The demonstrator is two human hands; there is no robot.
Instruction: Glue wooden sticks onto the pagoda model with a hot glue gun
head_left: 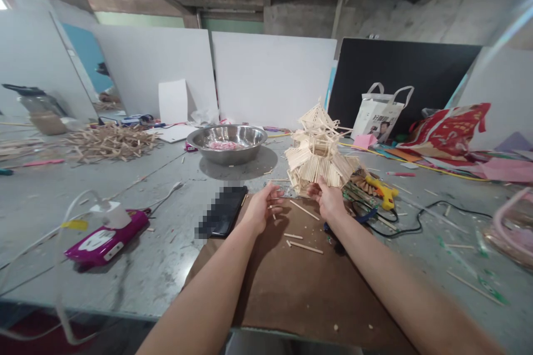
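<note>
A pagoda model point(320, 161) made of thin wooden sticks, with tiered roofs, stands at the far edge of a brown board point(291, 288). My right hand point(328, 199) grips its lower roof edge from the front, the thumb on top and the other fingers partly hidden beneath. To the left of the model, my left hand point(266, 205) hovers above the board with curved fingers apart and nothing in them. Several loose sticks point(306, 247) lie on the board between my forearms. A dark phone point(225, 213) rests beside my left hand.
A yellow glue gun point(383, 191) with a black cord lies right of the model. Behind are a steel basin point(227, 144) and a stick pile point(112, 141). A purple power strip point(108, 236) sits at left. A white bag point(377, 116) and red bag point(449, 130) stand at back right.
</note>
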